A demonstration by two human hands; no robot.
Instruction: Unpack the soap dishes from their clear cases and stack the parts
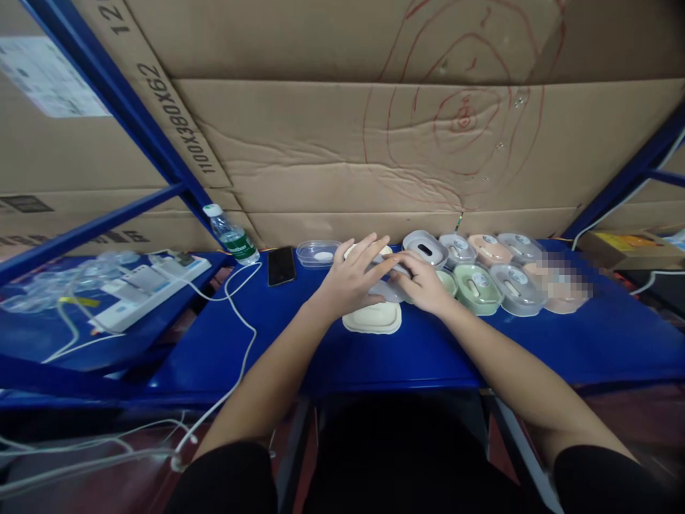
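Note:
Over the middle of the blue table, my left hand (350,277) has its fingers spread above a clear plastic piece (389,290). My right hand (420,280) is beside it, fingers bent around the right side of that piece and closed on it. The two hands nearly meet, and they hide much of the piece. Just below them a cream lid (373,318) lies flat on the table. Behind my left fingers, part of another cream piece (369,250) shows.
Lidded boxes in green (478,289), grey (516,289) and pink (489,249) stand on the right. A grey open-slotted lid (425,248), clear tray (317,253), phone (281,265) and water bottle (233,237) line the back. A white cable (251,328) crosses the left; cardboard (321,143) stands behind.

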